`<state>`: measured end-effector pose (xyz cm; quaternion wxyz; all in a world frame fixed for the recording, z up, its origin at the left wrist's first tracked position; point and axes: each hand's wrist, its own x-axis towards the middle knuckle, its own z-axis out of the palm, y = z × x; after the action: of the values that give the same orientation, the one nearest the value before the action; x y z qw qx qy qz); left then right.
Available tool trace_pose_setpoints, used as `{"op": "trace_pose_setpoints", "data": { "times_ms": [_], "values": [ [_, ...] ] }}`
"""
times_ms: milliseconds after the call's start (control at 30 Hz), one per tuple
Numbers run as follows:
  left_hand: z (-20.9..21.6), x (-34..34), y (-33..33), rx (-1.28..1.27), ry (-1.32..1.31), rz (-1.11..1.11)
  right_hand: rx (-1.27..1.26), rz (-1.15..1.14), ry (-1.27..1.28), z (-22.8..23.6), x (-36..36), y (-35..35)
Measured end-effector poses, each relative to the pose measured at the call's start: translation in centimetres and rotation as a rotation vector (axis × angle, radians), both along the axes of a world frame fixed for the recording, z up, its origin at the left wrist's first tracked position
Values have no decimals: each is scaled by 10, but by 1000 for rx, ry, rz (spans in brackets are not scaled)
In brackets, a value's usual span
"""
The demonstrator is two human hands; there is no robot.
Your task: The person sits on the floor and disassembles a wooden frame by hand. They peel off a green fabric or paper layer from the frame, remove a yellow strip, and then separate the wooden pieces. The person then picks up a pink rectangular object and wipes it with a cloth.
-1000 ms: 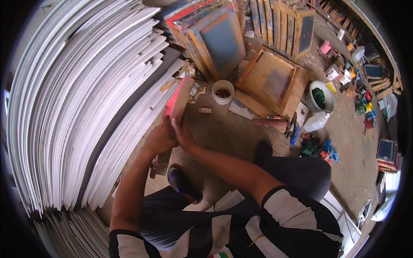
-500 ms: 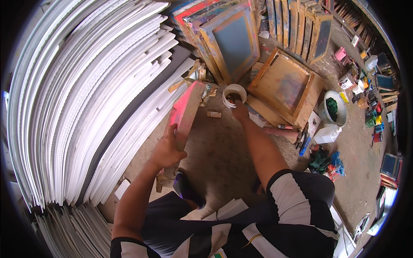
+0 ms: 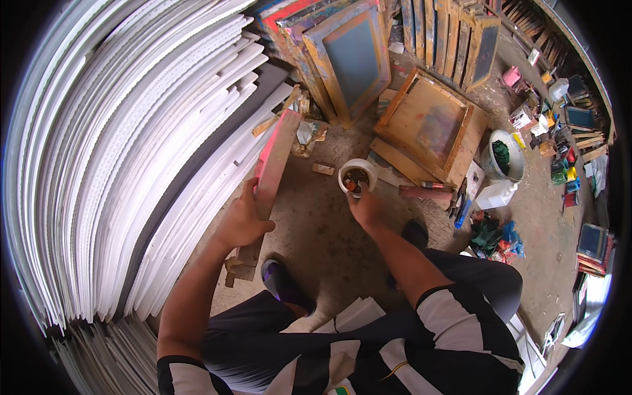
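My left hand (image 3: pixel 243 222) is closed around a wooden plank (image 3: pixel 276 161) with a pink-painted face, which stands tilted in front of me. Its fingers lie along the pink side, and the thumb sticks out to the right. With its fingers hooked on the near rim, my right hand (image 3: pixel 370 209) grips a small white bucket (image 3: pixel 342 179) on the concrete floor. Small brownish bits and a reddish piece show inside the bucket. Between plank and bucket lies a small wooden block (image 3: pixel 323 169).
Tall stacks of white sheets (image 3: pixel 151 131) fill the left side. Wooden screen frames (image 3: pixel 349 62) lean at the back, and another frame (image 3: pixel 428 122) lies flat on boards. To the right are a metal basin (image 3: pixel 505 158), a white jug (image 3: pixel 496 195) and crumpled rags (image 3: pixel 490 238).
My right hand has drawn the white bucket nearer to me across the floor. The plank in my left hand has turned slightly, showing less of its pink face.
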<state>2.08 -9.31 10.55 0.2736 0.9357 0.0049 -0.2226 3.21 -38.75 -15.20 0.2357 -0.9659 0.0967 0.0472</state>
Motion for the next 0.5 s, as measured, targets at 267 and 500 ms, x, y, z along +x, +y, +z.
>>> {"op": "trace_pose_setpoints", "data": {
  "times_ms": [267,500],
  "values": [
    [-9,-4,-13,-68,-79,-26,82,485,-173,-37,51,87],
    [-18,-10,-32,-94,-5,-7,-111,363,-44,-82,108,102]
  ]
}}
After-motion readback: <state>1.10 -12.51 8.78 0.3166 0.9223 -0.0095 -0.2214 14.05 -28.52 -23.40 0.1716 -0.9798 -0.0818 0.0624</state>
